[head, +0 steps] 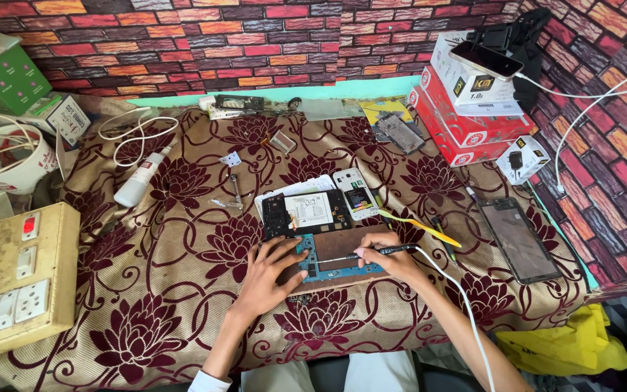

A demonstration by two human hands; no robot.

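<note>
A blue circuit board point(312, 255) lies on a brown wooden block point(342, 243) near the table's front edge. My left hand point(270, 272) rests flat on the board's left side, fingers spread, pressing it down. My right hand point(387, 255) grips a thin black soldering iron point(368, 252) like a pen, its metal tip pointing left onto the board. A white cord point(459, 297) runs from the iron down past my right forearm. Just behind the board lies an opened black phone body point(305, 213) with its battery showing.
A maroon floral cloth point(168, 254) covers the table. On it lie a white phone point(357, 192), yellow tweezers point(419, 225), a dark tablet screen point(520, 239), a white bottle point(139, 181) and metal tweezers point(236, 190). Red and white boxes point(459, 109) stand back right, a switchboard point(16, 279) at left.
</note>
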